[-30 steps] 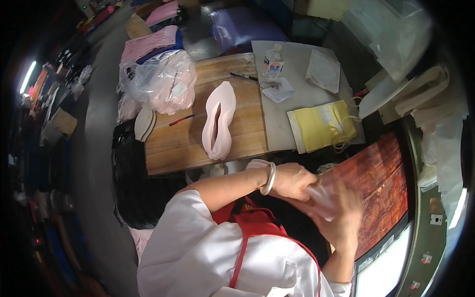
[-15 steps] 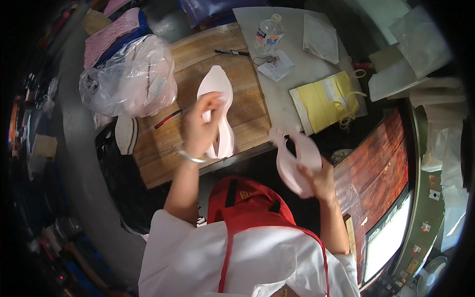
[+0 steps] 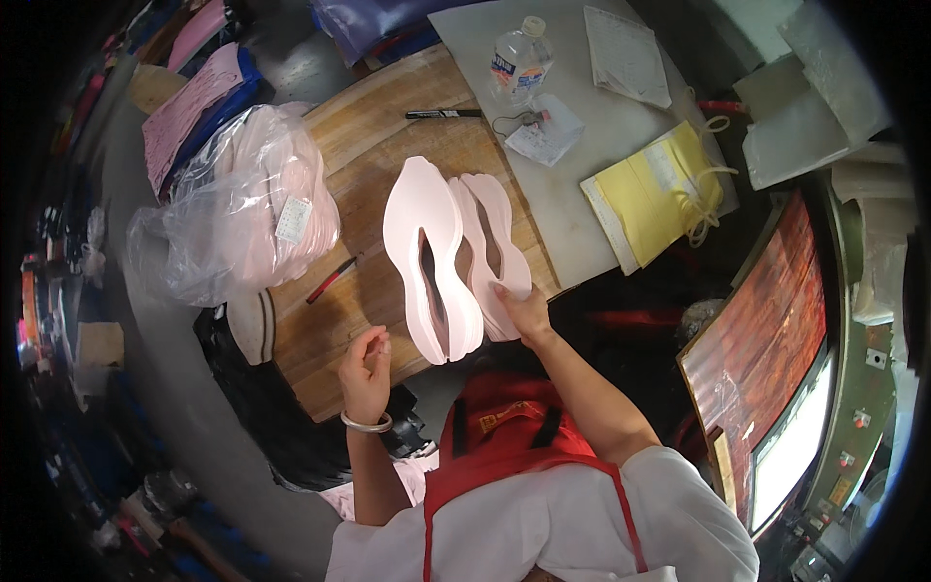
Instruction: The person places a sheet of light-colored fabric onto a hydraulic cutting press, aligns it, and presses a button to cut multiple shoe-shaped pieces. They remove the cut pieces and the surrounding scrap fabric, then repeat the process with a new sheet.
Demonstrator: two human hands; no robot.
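Swung left, the right hand grips waisted, slit, pale-pink sheets beside a matching stack; the left hand hangs empty.

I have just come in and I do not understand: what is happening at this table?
A person in a red apron works with shaped pink pieces. The right hand grips a second set by its near end, close beside the larger pink stack over the wooden board; whether that set rests on the board is unclear. The left hand appears empty, loosely curled by the board's near edge. A clear plastic bag with pink contents lies farther left.
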